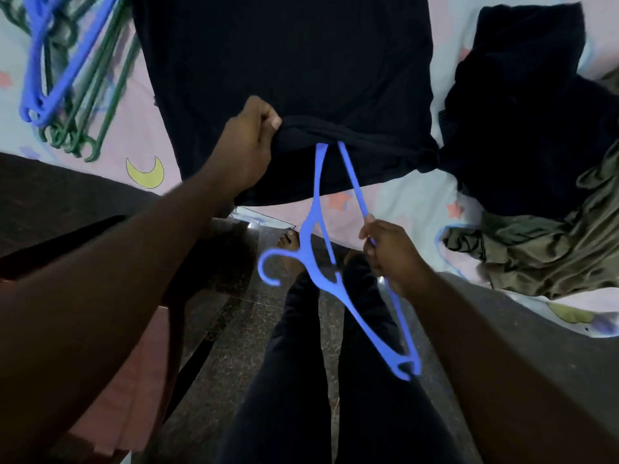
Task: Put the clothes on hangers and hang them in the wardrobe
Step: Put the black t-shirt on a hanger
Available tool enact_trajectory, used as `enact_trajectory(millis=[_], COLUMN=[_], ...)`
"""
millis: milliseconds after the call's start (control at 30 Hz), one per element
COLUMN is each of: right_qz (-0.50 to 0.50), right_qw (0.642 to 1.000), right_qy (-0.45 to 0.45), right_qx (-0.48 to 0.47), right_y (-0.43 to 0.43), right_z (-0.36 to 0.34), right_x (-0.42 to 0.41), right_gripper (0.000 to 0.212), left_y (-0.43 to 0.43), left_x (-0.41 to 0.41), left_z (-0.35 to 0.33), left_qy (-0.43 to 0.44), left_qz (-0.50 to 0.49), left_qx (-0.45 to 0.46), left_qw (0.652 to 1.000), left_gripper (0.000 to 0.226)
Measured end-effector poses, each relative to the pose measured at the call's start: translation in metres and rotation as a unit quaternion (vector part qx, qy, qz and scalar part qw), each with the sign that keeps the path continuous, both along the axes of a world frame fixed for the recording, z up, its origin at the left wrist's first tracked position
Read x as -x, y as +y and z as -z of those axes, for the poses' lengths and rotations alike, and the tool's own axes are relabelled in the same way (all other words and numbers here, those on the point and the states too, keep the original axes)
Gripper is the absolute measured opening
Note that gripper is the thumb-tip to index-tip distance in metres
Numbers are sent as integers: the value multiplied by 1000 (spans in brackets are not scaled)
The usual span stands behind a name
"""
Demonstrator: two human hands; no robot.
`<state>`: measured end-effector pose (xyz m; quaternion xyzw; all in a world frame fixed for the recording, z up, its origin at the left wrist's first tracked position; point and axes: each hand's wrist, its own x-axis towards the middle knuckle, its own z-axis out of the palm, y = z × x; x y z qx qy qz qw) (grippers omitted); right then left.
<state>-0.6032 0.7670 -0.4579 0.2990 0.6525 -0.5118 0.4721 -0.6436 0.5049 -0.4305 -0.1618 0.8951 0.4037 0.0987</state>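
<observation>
The left hand (246, 139) had its fingers curled tight on the hem of the dark shirt (284, 61), bunching the cloth and lifting it off the bed (402, 195). That shirt was very dark, near black, faintly ribbed, spread flat beyond the grip and reaching up out of view. To the right of that grip the hem ran on as a twisted fold. Just beside it, one end of the blue hanger (316, 229) went in under the lifted edge, two thin blue bars disappearing beneath the cloth. The right hand (392, 252) pinched the hanger's straight lower bar, fingers closed round it. The hook curled away to the left of this grip, and the other shoulder of the hanger hung below it, out over the floor (234, 313).

One blue hanger in hand. Far to the left of both grips lay a heap of spare hangers (67, 78), green ones and at least one blue; the number could not be told. To the right of the right hand sat one dark heap of clothes (529, 112) and, nearer, one crumpled olive garment (552, 246). The bed's sheet was pale pink and blue, printed with stars and a yellow moon.
</observation>
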Motion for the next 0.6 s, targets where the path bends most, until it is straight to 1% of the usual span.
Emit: enact_trajectory(millis=[67,100,133,167,200,233,267,300,333,367,400,467,500,533,567,600], right_qz=[99,151,204,256,304,339,361,376,389,402,417,432,414,383,355,338], right_qw=[995,988,979,966,953,941,932,925,919,913,906,899,906,918,929,935], right_qy=[-3,-1,2,3,7,20,40,58,69,73,73,76,78,78,72,66], right_qx=[14,20,22,22,19,10,-1,-9,-11,-9,-8,-19,-38,-61,-80,-85], right_y=[-20,-28,-35,-41,-44,-48,-50,-53,-57,-63,-71,-89,-98,-105,-111,-114], right_z=[6,9,10,12,14,15,17,19,19,19,20,24,27,31,34,36], right_x=[11,17,23,29,35,40,45,49,52,54,56,60,61,61,60,60], right_gripper=[32,30,28,26,26,27,29,30,32,33,33,33,35,38,40,41], left_y=[-8,-12,-16,-21,-26,-30,-35,-42,-50,-59,-66,-76,-76,-75,-73,-71], left_x=[-3,-3,-4,-4,-4,-4,-5,-6,-9,-13,-19,-31,-35,-38,-41,-43], left_z=[-6,-9,-13,-17,-20,-22,-23,-22,-20,-18,-16,-13,-14,-15,-16,-18], left_qy=[-3,-12,-29,-62,-104,-143,-167,-176,-174,-166,-146,-95,-74,-53,-35,-23], left_qz=[28,46,74,107,138,157,160,150,124,82,34,-66,-125,-180,-221,-241], left_qx=[10,14,31,70,129,196,256,302,325,324,294,169,93,26,-11,-21], left_qw=[1000,999,996,990,976,957,938,925,921,928,944,979,985,982,975,970], left_gripper=[8,13,25,41,55,62,61,53,42,31,24,19,16,13,13,17])
